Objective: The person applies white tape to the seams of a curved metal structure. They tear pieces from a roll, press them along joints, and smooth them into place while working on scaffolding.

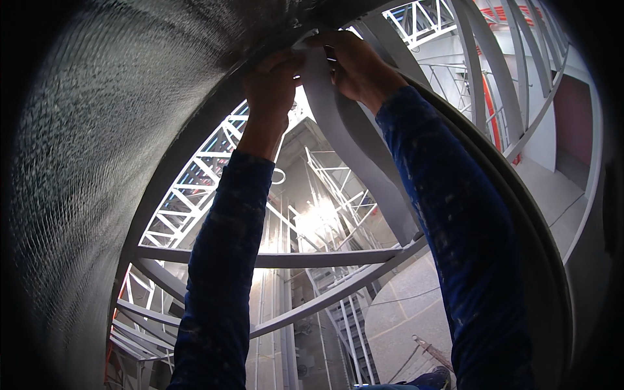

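Both my arms, in dark blue speckled sleeves, reach up to the top of the head view. A long pale grey flexible strip (330, 123) hangs in a wavy curve from between my hands down to the metal frame. My right hand (354, 65) is closed on its upper part, with a small dark gap between fingers and strip. Close by on the left, my left hand (272, 84) has bent fingers at the strip's top end and against the dark rim (214, 107). Its fingertips are partly hidden. Silvery textured sheeting (97, 149) covers the surface beside it.
A grey metal crossbar (325, 259) and a curved bar (312, 309) span below my arms. Through the frame, white trusses (195, 175), a bright light (318, 218) and a stair-like structure (344, 325) show far below. Curved ribs (500, 65) stand at right. A shoe (432, 378) shows at the bottom.
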`<control>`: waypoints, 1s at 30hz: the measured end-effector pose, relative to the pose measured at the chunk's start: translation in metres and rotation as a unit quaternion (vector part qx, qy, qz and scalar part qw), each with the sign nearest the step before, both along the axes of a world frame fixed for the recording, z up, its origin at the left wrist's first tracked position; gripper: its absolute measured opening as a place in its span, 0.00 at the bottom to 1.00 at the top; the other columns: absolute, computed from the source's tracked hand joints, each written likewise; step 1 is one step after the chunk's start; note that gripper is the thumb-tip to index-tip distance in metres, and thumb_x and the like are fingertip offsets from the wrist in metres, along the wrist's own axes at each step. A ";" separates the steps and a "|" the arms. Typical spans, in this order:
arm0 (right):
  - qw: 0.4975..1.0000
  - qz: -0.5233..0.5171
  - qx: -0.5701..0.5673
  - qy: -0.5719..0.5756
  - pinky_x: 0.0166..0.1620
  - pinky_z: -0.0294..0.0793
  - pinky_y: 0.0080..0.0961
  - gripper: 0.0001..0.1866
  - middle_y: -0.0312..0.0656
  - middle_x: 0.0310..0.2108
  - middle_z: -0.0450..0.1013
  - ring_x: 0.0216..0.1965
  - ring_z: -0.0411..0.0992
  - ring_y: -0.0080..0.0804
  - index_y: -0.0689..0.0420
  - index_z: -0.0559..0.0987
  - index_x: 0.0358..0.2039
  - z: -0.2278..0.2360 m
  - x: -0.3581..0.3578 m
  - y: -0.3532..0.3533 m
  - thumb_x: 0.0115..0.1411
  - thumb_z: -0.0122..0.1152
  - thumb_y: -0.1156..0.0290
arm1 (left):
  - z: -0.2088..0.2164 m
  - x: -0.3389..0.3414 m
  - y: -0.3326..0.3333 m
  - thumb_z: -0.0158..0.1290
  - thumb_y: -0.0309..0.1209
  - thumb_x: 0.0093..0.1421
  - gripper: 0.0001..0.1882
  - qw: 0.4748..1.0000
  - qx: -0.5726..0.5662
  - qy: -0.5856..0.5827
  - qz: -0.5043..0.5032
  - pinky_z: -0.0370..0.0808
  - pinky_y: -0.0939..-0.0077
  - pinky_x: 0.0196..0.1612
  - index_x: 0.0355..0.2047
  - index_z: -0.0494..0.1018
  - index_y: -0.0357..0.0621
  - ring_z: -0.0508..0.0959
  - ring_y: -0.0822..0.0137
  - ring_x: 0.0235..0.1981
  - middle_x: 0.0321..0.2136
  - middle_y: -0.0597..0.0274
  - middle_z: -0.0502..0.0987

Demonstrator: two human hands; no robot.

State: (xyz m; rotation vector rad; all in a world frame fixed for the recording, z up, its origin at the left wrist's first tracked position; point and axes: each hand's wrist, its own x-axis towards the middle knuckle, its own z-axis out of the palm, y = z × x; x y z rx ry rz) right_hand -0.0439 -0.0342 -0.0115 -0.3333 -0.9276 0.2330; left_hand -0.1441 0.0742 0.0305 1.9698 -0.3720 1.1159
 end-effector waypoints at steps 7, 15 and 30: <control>0.991 -0.046 -0.098 -0.080 0.44 0.80 0.38 0.17 0.45 0.39 0.77 0.38 0.78 0.37 0.60 0.79 0.44 -0.012 -0.012 -0.018 0.64 0.61 0.58 | 0.003 -0.028 0.026 0.58 0.26 0.62 0.10 0.998 0.047 0.030 0.000 0.78 0.74 0.39 0.42 0.81 0.33 0.81 0.71 0.38 0.38 0.56 0.82; 0.956 -0.048 -0.277 -0.082 0.53 0.75 0.43 0.31 0.49 0.41 0.80 0.39 0.80 0.39 0.62 0.80 0.49 -0.066 -0.076 -0.045 0.60 0.66 0.46 | -0.042 -0.109 0.012 0.59 0.29 0.64 0.11 0.939 0.260 0.175 0.142 0.80 0.74 0.41 0.43 0.80 0.35 0.83 0.70 0.35 0.36 0.58 0.83; 0.936 0.078 -0.337 0.058 0.48 0.73 0.32 0.26 0.43 0.32 0.77 0.34 0.76 0.31 0.61 0.82 0.40 -0.242 -0.153 -0.049 0.54 0.74 0.50 | -0.163 -0.169 0.009 0.60 0.20 0.63 0.10 0.896 0.293 0.331 0.047 0.86 0.68 0.42 0.45 0.83 0.40 0.87 0.63 0.37 0.37 0.53 0.86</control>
